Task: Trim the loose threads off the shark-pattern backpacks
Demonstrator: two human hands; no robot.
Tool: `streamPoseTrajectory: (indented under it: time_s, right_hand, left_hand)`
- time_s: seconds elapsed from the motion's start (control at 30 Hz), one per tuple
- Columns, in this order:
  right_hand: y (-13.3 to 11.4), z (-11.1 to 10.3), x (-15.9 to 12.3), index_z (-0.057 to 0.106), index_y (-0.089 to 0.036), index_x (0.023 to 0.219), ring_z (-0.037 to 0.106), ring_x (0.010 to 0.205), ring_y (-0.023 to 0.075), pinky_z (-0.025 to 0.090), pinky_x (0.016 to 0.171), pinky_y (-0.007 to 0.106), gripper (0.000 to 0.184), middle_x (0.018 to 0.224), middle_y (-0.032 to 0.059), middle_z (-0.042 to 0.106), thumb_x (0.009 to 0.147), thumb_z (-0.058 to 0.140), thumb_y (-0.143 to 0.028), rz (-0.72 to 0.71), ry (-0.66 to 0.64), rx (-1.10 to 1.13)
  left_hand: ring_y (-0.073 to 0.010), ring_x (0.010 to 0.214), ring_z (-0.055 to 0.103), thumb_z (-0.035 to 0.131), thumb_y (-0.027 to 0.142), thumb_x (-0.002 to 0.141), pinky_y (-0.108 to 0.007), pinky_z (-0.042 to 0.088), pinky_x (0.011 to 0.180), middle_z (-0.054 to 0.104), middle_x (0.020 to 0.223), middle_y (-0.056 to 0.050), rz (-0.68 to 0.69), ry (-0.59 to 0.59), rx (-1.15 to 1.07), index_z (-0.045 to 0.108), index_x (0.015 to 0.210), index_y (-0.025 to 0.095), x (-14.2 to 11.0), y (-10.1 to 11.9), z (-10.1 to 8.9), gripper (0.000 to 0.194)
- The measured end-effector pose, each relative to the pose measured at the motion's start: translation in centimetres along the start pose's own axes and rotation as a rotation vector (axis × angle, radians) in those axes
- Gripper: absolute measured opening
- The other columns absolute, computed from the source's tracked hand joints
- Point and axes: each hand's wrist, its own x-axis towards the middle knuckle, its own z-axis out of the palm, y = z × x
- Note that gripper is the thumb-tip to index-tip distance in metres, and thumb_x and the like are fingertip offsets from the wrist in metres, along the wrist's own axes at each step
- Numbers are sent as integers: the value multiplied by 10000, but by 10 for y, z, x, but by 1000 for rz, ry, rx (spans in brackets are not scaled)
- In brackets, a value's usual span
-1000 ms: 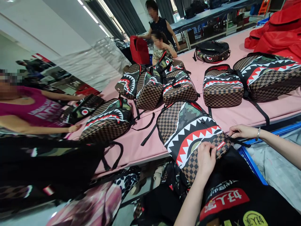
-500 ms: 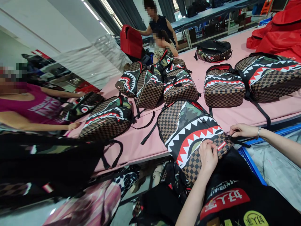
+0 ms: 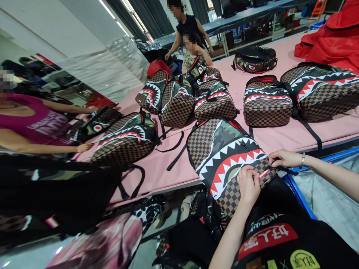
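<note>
A checkered backpack point(image 3: 207, 149) with a camouflage panel and a red-and-white shark-mouth print lies tilted at the near table edge, its base towards me. My left hand point(image 3: 249, 185) rests on its lower front, fingers curled and pressed on the checkered part beside a small red-and-white label point(image 3: 264, 173). At the bag's lower right corner my right hand point(image 3: 284, 158), with a bracelet on the wrist, is closed in a pinch. What lies between those fingertips is too small to make out. A black strap point(image 3: 177, 158) trails from the bag's left side.
Several similar backpacks point(image 3: 267, 106) stand across the pink table point(image 3: 165, 168). Red bags point(image 3: 333, 41) are heaped at the far right. On the left a co-worker in a purple top point(image 3: 36, 119) handles another backpack. Two people are at the far end. A blue frame point(image 3: 301, 198) is beside me.
My right hand has shifted slightly left along the bag's corner. My left hand stays put. At the far end, the red bag a person held up is now lower.
</note>
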Motion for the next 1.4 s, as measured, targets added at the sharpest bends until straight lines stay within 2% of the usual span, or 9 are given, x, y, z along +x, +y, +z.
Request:
streamPoseTrajectory:
  time_s: [0.33, 0.57, 0.7, 0.93, 1.13, 1.4]
  right_hand:
    - [-27, 5, 4, 603, -161, 841, 548, 740, 147, 381, 672, 245, 145, 807, 18, 626, 756, 534, -256, 17, 21, -148]
    - [-20, 10, 3, 594, -163, 827, 562, 751, 146, 386, 684, 242, 146, 817, 19, 631, 775, 507, -268, -30, 63, -119]
    - [-14, 10, 2, 585, -164, 824, 559, 737, 152, 393, 682, 248, 156, 787, 21, 620, 772, 494, -280, 1, 68, -85]
    - [-18, 4, 0, 563, -169, 852, 543, 712, 160, 393, 662, 257, 191, 761, 26, 603, 772, 497, -330, 17, -17, -77]
    - [-31, 6, 6, 578, -168, 842, 536, 734, 150, 378, 664, 240, 156, 814, 25, 613, 764, 512, -286, 11, -35, -148]
    - [-38, 16, 8, 540, -169, 771, 513, 700, 141, 341, 628, 232, 88, 757, 13, 588, 772, 475, -229, -29, -9, -224]
  left_hand:
    - [-187, 1016, 474, 480, 169, 815, -387, 362, 890, 535, 1033, -59, 10, -2, 15, 543, 772, 164, 0, -2, 1, 77]
    - [-179, 1011, 474, 468, 167, 822, -388, 353, 905, 535, 1017, -57, 38, 11, 26, 526, 773, 162, -1, -2, 2, 76]
    - [-182, 1009, 480, 463, 171, 823, -379, 365, 889, 536, 1016, -60, 30, 11, 21, 525, 768, 163, 0, -2, 1, 83]
    - [-183, 1023, 473, 481, 161, 806, -381, 359, 892, 542, 1034, -54, -15, -36, 2, 535, 756, 165, 2, -1, -1, 74]
    - [-193, 1020, 465, 465, 160, 807, -388, 363, 876, 537, 1045, -53, -22, -91, 18, 535, 761, 168, 4, 2, -5, 84]
    - [-213, 981, 462, 427, 154, 802, -403, 374, 841, 541, 1029, -61, -5, -171, 65, 529, 757, 158, 7, 2, -11, 112]
